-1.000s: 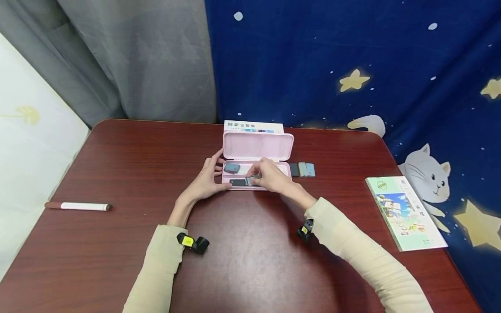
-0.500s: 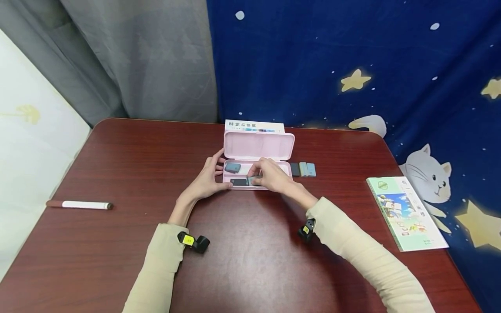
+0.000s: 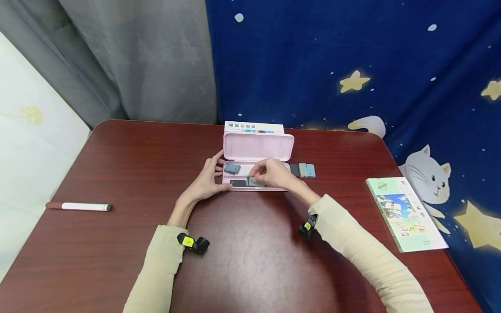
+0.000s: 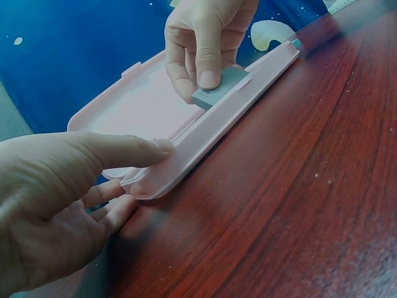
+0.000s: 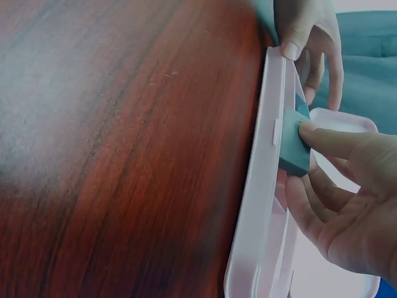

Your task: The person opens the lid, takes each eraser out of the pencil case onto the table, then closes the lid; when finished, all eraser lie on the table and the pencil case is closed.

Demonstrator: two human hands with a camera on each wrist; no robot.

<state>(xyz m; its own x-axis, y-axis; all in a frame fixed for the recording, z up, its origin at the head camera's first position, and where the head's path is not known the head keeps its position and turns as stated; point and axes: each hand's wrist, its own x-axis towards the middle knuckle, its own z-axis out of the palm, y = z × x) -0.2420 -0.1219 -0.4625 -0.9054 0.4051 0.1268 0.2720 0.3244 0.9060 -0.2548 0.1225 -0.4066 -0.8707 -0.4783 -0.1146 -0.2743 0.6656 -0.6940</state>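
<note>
The right hand (image 3: 272,171) is pinching a grey-blue block (image 5: 294,146) between thumb and fingertips, the gap closing no further than the block's own thickness. The left hand (image 3: 205,176) is resting, fingers spread, against the 9 o'clock end of the open pink case (image 4: 214,130), its thumb pressing the front corner.

Taking the case as the dial, the pinched block is sitting towards 6 o'clock, at the front compartment, and is standing proud of the front wall; whether it is touching the floor I cannot tell. A dark block (image 3: 238,183) is lying just beside it towards 8, a blue block (image 3: 232,168) is lying in the rear compartment towards 10, and a row of blocks (image 3: 303,170) is waiting outside at 3.

The likeliest trouble: the block is leaning, so it could be catching the front rim or riding up on its dark neighbour. Pressing hard there could be tipping the case, and a slackening left thumb could be letting it slide.

As for writing, the white box (image 3: 254,126) at 12 and the green book (image 3: 406,213) between 3 and 4 are carrying printed characters, too small for sure reading. No brand is showing legibly.
</note>
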